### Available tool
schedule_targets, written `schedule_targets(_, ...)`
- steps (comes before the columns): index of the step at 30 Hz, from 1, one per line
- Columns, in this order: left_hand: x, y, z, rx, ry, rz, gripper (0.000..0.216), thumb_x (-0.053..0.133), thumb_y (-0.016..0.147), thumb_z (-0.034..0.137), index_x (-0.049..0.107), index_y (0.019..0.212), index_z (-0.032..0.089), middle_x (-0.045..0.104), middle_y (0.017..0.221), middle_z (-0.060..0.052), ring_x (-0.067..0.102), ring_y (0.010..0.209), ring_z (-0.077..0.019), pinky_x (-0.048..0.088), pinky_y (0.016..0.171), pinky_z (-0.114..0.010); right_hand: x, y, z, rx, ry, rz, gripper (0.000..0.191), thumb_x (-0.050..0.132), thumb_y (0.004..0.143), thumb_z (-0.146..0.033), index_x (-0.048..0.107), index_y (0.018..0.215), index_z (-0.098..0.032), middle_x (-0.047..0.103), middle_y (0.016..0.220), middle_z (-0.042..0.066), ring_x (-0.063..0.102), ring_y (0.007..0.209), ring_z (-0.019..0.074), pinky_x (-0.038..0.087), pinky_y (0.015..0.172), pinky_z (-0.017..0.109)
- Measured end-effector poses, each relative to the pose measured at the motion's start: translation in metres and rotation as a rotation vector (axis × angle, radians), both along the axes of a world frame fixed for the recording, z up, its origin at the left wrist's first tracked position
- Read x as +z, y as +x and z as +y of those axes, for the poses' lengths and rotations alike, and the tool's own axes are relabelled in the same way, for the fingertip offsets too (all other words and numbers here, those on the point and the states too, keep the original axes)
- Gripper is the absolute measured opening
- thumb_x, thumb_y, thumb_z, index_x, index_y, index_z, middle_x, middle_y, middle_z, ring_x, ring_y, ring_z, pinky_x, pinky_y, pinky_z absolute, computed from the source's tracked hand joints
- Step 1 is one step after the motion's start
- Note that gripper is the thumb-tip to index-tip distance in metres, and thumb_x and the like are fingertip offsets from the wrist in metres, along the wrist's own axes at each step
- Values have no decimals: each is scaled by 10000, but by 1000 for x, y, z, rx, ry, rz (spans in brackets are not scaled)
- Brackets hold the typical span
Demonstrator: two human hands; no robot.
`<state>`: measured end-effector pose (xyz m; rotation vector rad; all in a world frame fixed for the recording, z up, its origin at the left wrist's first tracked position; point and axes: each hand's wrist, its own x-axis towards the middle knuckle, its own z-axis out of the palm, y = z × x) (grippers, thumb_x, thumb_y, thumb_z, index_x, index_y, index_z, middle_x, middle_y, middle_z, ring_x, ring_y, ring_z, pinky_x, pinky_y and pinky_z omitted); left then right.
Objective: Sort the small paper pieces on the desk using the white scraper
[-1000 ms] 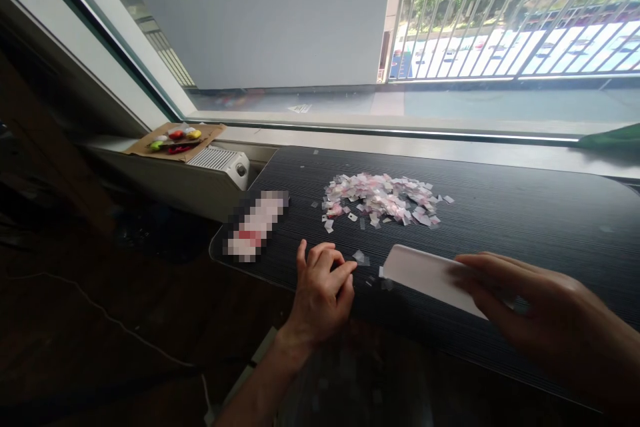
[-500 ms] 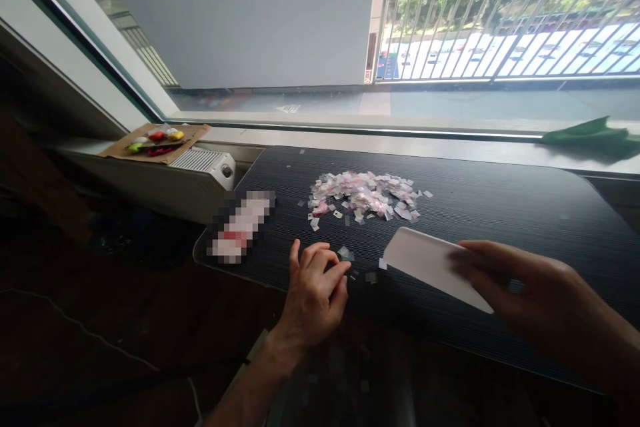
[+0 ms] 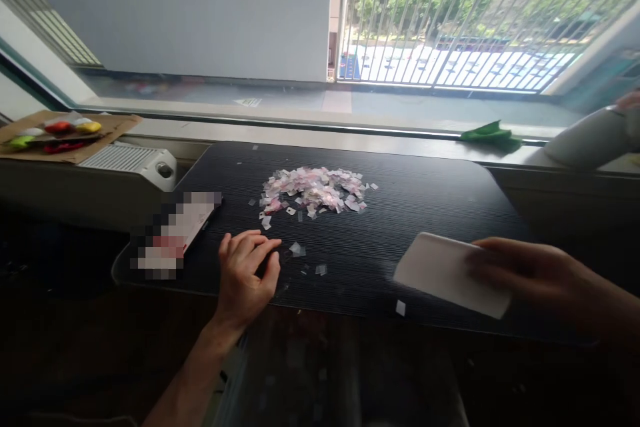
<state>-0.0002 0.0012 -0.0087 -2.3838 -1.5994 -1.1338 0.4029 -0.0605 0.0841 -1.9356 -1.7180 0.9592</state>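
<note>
A white card (image 3: pixel 445 271) is grasped in the right hand (image 3: pixel 530 275); the left hand (image 3: pixel 245 275) is rested on the dark surface (image 3: pixel 430 193), fingers (image 3: pixel 260 250) released and empty, with a scrap pile (image 3: pixel 313 189) at one o'clock.

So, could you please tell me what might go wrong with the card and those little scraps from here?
1. The single scrap lies right at the front edge of the desk. A sweep of the white card held in the right hand might knock it off.
2. The loose scraps beside the left hand lie apart from the pile, so they could be brushed away or missed.
</note>
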Motion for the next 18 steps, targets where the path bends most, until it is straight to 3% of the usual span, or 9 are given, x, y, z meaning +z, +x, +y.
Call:
schedule_targets(6, 1, -5, 2, -24, 43, -12, 152, 552, 859, 227, 686, 931, 227, 685, 875, -47, 636, 998, -272, 331, 1066, -530, -9, -1, 24, 63, -192, 98, 359, 652, 750, -488, 731, 899, -170, 735, 809, 70, 657, 720, 233, 521, 608, 299)
schedule_targets(12, 1, -5, 3, -41, 70, 46, 152, 545, 872, 219, 682, 934, 200, 688, 876, -64, 640, 984, -284, 336, 1054, -561, -11, -8, 20, 62, -266, 196, 368, 689, 689, -463, 731, 884, -154, 721, 786, 52, 644, 729, 222, 490, 604, 283)
schedule_targets(18, 1, -6, 3, -44, 90, 40, 146, 550, 868, 221, 683, 927, 208, 686, 864, -56, 645, 972, -280, 343, 1057, -552, -10, -6, 13, 81, -298, 214, 364, 685, 714, -462, 735, 908, -157, 720, 800, 46, 638, 735, 216, 486, 610, 281)
